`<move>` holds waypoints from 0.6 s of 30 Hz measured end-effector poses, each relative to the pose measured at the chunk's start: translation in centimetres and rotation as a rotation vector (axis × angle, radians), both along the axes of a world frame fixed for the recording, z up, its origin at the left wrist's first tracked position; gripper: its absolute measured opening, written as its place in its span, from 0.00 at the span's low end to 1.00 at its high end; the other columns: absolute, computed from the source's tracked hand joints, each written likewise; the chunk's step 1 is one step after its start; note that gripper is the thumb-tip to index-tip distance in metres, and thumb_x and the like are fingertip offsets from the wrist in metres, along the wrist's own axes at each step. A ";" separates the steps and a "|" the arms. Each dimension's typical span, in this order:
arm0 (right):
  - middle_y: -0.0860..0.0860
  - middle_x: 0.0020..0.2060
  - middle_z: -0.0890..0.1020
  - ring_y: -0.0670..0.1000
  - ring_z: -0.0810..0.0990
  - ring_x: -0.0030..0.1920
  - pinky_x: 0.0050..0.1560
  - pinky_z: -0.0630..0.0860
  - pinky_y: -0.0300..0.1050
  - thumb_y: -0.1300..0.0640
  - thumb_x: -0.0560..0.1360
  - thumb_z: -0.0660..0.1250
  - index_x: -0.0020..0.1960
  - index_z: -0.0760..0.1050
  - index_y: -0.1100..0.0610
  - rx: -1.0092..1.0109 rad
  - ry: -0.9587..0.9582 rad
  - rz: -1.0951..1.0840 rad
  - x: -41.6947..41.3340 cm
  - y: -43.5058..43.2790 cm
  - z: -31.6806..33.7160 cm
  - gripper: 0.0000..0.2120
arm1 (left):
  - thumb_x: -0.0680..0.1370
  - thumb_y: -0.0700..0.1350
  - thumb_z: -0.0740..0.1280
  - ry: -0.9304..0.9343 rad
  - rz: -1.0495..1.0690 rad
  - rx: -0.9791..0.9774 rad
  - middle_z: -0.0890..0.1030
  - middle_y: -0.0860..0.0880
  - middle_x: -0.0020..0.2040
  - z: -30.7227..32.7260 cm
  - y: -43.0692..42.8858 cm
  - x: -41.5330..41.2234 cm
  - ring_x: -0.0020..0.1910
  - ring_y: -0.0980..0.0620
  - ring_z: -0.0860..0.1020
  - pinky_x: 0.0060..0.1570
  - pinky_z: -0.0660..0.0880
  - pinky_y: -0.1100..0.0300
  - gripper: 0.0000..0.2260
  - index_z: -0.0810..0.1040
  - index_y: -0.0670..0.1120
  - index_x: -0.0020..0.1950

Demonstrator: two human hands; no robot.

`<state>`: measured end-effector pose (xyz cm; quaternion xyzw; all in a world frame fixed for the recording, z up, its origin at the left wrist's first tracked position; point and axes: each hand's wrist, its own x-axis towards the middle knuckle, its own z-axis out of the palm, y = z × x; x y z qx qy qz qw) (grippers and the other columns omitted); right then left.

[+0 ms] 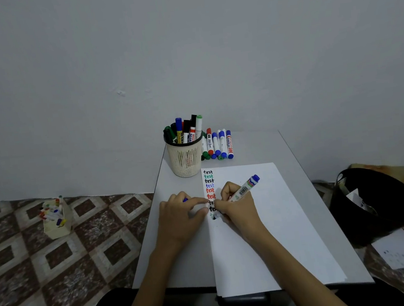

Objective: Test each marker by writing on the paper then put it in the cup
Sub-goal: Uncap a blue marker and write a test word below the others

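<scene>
The right hand (237, 204) grips a marker (246, 188) like a pen, its tip hidden behind the fingers, low on the left edge of a white paper (268, 233). There it adds to a column of the word "test" (209, 184) in several colours. The left hand (177, 213) rests at the paper's edge, fingers curled round what looks like a blue cap (185, 200). Farther back on the bench (182, 255) stands a mesh cup (186, 159) full of markers, with loose markers (217, 146) just beside it. The writing test seems under way; next, capping the marker and dropping it into the cup.
</scene>
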<state>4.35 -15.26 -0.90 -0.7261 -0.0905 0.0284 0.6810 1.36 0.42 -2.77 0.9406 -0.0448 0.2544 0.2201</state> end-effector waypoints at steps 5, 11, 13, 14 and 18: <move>0.50 0.27 0.76 0.48 0.77 0.33 0.36 0.77 0.41 0.73 0.67 0.69 0.33 0.67 0.59 -0.007 -0.028 0.025 -0.1 0.1 -0.3 0.15 | 0.71 0.58 0.60 -0.012 -0.009 -0.011 0.75 0.49 0.33 0.0 -0.1 0.0 0.32 0.50 0.73 0.30 0.64 0.57 0.16 0.83 0.54 0.49; 0.67 0.34 0.76 0.56 0.76 0.35 0.37 0.77 0.47 0.66 0.61 0.70 0.31 0.68 0.57 -0.031 -0.038 0.040 -0.3 0.4 -0.3 0.11 | 0.71 0.58 0.60 -0.019 -0.012 0.018 0.75 0.49 0.32 0.0 0.0 0.0 0.31 0.51 0.72 0.29 0.57 0.64 0.16 0.84 0.52 0.48; 0.67 0.35 0.76 0.56 0.76 0.36 0.40 0.79 0.47 0.65 0.60 0.69 0.32 0.67 0.58 -0.054 -0.057 0.043 -0.3 0.5 -0.4 0.10 | 0.71 0.58 0.60 -0.015 -0.009 0.016 0.75 0.49 0.32 -0.1 -0.1 0.0 0.32 0.52 0.70 0.30 0.59 0.61 0.17 0.84 0.53 0.48; 0.67 0.35 0.76 0.55 0.76 0.36 0.40 0.79 0.46 0.65 0.61 0.69 0.32 0.67 0.58 -0.065 -0.068 0.046 -0.3 0.5 -0.4 0.10 | 0.71 0.59 0.60 -0.012 -0.006 0.011 0.75 0.49 0.33 -0.1 -0.1 0.0 0.32 0.53 0.69 0.31 0.60 0.60 0.17 0.83 0.53 0.48; 0.52 0.27 0.74 0.49 0.74 0.33 0.33 0.75 0.37 0.71 0.65 0.68 0.32 0.66 0.57 -0.027 -0.066 0.040 0.0 0.3 -0.4 0.14 | 0.71 0.59 0.59 -0.005 0.002 0.013 0.75 0.49 0.33 -0.2 0.0 0.2 0.32 0.53 0.70 0.31 0.62 0.59 0.17 0.83 0.53 0.48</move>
